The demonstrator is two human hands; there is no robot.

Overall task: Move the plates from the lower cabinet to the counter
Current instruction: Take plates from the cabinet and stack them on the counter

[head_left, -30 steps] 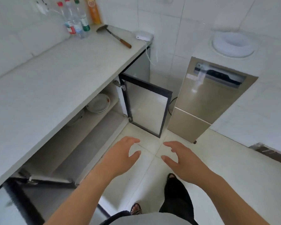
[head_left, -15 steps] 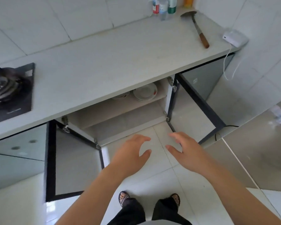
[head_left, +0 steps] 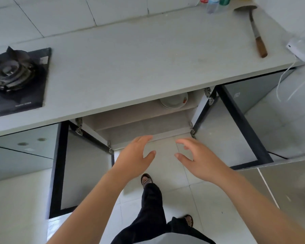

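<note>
A stack of white plates (head_left: 174, 102) with a small red mark sits on the upper shelf of the open lower cabinet (head_left: 141, 127), half hidden under the edge of the grey counter (head_left: 139, 55). My left hand (head_left: 134, 156) and my right hand (head_left: 199, 159) hover side by side in front of the cabinet opening, below the plates. Both hands are empty with fingers spread and curved.
Two glass cabinet doors with black frames stand open, one at the left (head_left: 81, 173) and one at the right (head_left: 236, 127). On the counter are a gas burner (head_left: 12, 74), a wooden-handled spatula (head_left: 255, 30), a white adapter (head_left: 299, 48) and bottles (head_left: 213, 2).
The view has swung to face the cabinet squarely and moved closer. Both hands have moved forward toward the cabinet opening. One foot has stepped forward.
</note>
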